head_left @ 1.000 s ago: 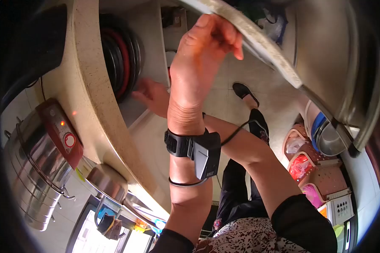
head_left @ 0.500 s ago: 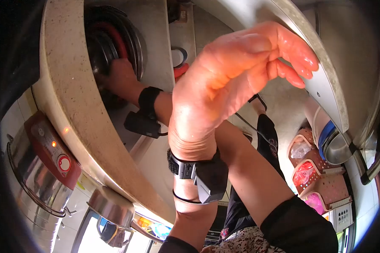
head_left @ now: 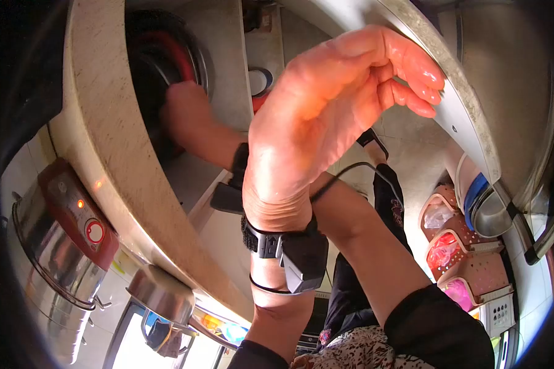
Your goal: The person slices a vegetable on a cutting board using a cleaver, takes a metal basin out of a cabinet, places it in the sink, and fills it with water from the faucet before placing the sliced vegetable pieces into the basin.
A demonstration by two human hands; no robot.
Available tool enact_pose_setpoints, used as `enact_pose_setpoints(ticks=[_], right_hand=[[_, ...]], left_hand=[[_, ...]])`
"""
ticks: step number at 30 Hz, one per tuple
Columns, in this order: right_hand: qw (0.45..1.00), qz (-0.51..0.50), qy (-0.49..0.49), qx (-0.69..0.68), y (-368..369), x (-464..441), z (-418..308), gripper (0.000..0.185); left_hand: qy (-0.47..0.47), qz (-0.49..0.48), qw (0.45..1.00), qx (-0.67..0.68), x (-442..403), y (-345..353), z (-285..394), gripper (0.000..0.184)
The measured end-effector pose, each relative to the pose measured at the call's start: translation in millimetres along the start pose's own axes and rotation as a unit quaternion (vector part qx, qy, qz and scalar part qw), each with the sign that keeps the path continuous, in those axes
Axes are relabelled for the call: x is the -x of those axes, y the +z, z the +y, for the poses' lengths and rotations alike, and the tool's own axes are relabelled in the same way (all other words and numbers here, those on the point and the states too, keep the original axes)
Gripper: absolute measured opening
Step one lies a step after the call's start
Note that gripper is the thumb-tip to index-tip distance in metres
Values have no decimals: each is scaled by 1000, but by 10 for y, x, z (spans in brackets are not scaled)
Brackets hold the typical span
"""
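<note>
Stack of round cookware (head_left: 160,67): located inside the cabinet (head_left: 224,49), below the edge of the table (head_left: 114,123), directly at the fingers of the right hand (head_left: 188,111).

Right hand: set against the near side of the stack, below its red ring (head_left: 177,52). The fingers are blurred and in shadow; whether they grasp a rim or only touch it cannot be told.

Left hand (head_left: 326,92): fingers (head_left: 421,74) loosely curved, released, no object held. The fingertips lie at the pale panel (head_left: 468,123); contact cannot be confirmed. The skin has a wet shine.

Handling characteristics (judged from appearance):
- Weight: probably moderate for one piece, heavy for the whole stack.
- Stiffness: the dark, glossy walls and bright metal rim (head_left: 201,67) suggest rigid material with no give.
- Surface: smooth; likely slippery under wet fingers.
- Fragility: low if metal; glass parts, if present, cannot be made out.

Grip point: the outer rim, just beyond the right fingers, thumb inside and fingers outside. Avoid gripping the smooth wall alone. Nested pieces may slide against one another; support from beneath is advisable.
</note>
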State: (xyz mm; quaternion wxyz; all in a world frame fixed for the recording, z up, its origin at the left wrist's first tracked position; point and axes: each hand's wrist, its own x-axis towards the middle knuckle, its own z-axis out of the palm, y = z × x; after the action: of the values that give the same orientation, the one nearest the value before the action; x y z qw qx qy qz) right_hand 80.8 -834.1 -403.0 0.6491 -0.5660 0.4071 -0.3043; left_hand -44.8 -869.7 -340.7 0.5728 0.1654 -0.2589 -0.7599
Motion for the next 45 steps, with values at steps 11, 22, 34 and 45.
enact_pose_setpoints(ticks=[11,22,34,45], right_hand=[[987,5,121,-103,-935,777,219,27],[933,9,259,-248,-1425,1294,541,36],[934,148,319,-59,-2058,1583,977,41],[959,152,199,-131,-1988,1297,1171,21]], left_hand=[[20,158,987,3,-8,244,-212,40],[128,144,981,-8,33,318,-450,45],[85,113,989,-44,90,248,-377,46],[101,135,984,-55,52,351,-408,41]])
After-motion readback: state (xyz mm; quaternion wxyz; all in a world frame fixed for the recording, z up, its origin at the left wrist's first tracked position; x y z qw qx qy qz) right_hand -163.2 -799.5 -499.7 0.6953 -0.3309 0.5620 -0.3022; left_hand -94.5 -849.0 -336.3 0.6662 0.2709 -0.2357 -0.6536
